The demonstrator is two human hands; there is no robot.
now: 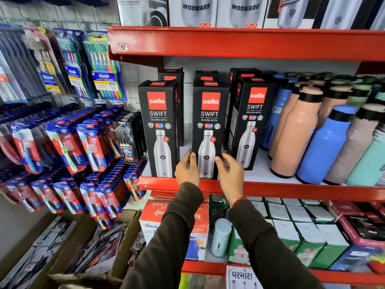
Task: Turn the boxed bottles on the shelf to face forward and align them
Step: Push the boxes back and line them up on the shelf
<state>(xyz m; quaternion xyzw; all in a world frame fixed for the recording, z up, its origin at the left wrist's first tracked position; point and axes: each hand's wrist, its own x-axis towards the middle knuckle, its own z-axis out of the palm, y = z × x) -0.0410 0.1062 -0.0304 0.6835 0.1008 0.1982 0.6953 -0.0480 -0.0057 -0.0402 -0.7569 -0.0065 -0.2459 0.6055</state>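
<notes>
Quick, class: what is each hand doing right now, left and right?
Left hand: closed on the lower left edge of the middle Cello Swift box.
Right hand: closed on the same box's lower right edge.

Red metal shelving fills the frame from 12 to 3 o'clock, its back panel pale grey under even shop light. At 9 o'clock a white pegboard wall carries hanging toothbrush packs. Loose bottles stand at 3 o'clock. Toward 7 o'clock, open cardboard cartons sit low.
</notes>
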